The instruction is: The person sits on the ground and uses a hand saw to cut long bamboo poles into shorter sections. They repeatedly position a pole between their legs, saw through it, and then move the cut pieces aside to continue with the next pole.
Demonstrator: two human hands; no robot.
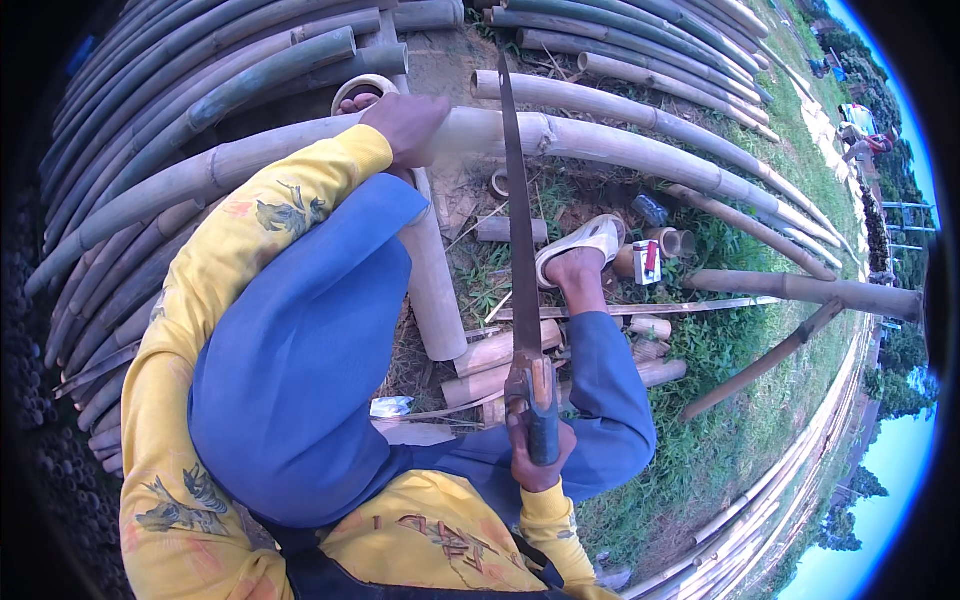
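Note:
A long pale bamboo pole (640, 150) lies crosswise in front of me. My left hand (408, 128) rests over it near my raised knee, its fingers closed round the far side beside the hollow end of another bamboo piece (366, 86). In my right hand (541, 452), close to my lap, is the handle of a hand saw (520, 230). Its long dark blade points away from me and crosses the pole to the right of my left hand. Whether the teeth sit in a cut cannot be made out.
Stacked bamboo poles (240, 75) fill the left; more poles (650, 50) lie at the far right. Cut bamboo pieces (500, 352) lie between my legs. By my right foot in a pale clog (590, 240) are a white box with a red item (648, 262) and a bamboo post (800, 288).

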